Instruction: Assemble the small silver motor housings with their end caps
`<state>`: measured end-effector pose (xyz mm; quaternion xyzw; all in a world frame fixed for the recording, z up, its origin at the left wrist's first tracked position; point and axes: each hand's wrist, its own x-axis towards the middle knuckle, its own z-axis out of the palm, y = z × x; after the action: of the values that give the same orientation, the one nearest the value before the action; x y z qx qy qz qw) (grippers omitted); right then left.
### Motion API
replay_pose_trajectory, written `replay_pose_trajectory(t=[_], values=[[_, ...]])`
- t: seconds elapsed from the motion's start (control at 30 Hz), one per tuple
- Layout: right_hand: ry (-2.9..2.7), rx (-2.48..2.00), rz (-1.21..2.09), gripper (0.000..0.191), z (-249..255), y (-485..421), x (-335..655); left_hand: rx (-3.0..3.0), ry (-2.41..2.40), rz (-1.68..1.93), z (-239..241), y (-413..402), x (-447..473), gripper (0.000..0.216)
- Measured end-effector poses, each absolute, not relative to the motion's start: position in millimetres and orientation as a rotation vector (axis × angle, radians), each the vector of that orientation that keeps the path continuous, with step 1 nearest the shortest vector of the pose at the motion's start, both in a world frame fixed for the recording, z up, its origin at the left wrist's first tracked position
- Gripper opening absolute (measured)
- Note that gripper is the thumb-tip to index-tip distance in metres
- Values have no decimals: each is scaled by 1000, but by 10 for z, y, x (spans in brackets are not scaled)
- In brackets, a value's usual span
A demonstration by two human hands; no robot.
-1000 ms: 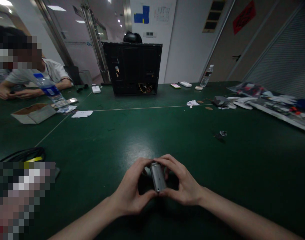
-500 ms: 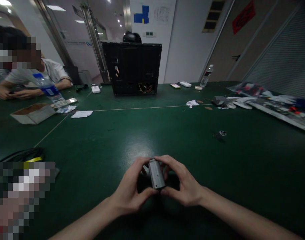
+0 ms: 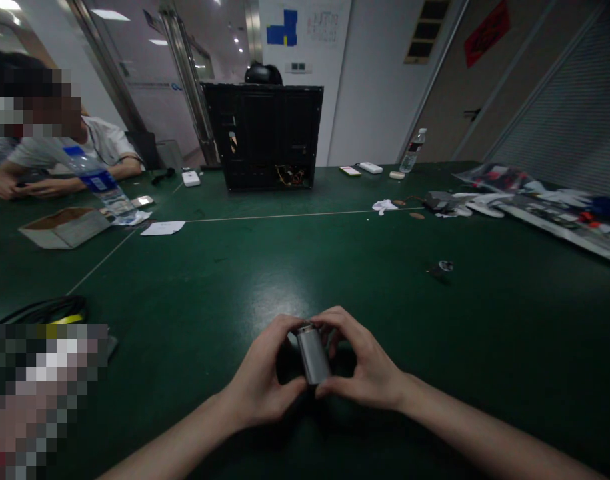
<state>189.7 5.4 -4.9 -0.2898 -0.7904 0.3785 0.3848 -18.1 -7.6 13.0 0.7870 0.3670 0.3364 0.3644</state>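
Observation:
A silver metal cylinder point(image 3: 313, 357) is held at the near middle of the green table point(image 3: 225, 273), its far end pointing slightly left. My left hand point(image 3: 265, 373) is closed on its left side, with the thumb by the near end and the fingertips at the far end. On the other side, my right hand point(image 3: 359, 363) grips it between thumb and fingers, the thumb touching the near end. What the cylinder belongs to cannot be made out. A small dark part with a pale round top point(image 3: 442, 269) lies apart on the table to the right.
A black panel-like case point(image 3: 269, 137) stands at the back. To the left are an open cardboard box point(image 3: 67, 230), a tilted water bottle point(image 3: 102, 183), a coiled black cable point(image 3: 45, 310) and a seated person point(image 3: 105, 143). A cluttered tray point(image 3: 559, 230) and another bottle point(image 3: 413, 152) are at right.
The cylinder has turned in my fingers, so the small holes that showed on its side are out of sight. My right thumb has shifted left onto its near end.

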Motion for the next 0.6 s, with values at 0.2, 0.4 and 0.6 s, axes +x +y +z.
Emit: replay_pose_trajectory(t=[0.2, 0.4, 0.6], values=[[-2033, -780, 1002, 71, -13, 65, 1927, 1918, 1017, 887, 100, -64, -187, 51], [-2043, -783, 1094, 59, -4, 68, 1936, 1837, 1059, 848, 96, -50, -201, 43], [-2080, -844, 1069, 54, -28, 85, 1916, 1843, 1066, 787, 116, -27, -196, 39]])
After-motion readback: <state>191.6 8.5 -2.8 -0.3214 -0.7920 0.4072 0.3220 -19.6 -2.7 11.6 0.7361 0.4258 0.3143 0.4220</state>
